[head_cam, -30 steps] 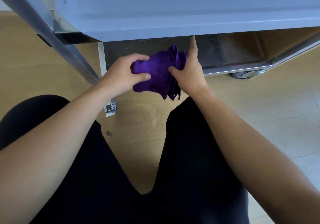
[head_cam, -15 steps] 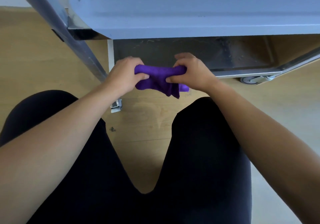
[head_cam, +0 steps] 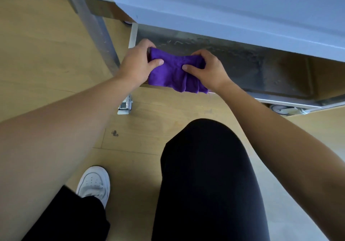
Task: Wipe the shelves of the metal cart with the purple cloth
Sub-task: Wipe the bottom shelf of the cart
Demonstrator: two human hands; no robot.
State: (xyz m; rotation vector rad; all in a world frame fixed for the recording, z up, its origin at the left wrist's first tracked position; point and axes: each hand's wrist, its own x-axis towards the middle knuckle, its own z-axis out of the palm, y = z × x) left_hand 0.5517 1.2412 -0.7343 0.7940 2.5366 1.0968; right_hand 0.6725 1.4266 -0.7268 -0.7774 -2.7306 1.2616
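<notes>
My left hand pinches one end of the cloth, thumb on top and fingers curled behind it. My right hand pinches the other end the same way, so both are closed on it. There is one cloth, purple, stretched between my two hands with its lower edge hanging in folds over the front rim of the bottom shelf. That shelf is dull metal with pale streaks and smudges. Above it juts one upper shelf of the cart. One metal leg slants down at the left, and I count two casters. The floor is light wood. Nearer me are my black trousers and one white shoe.
</notes>
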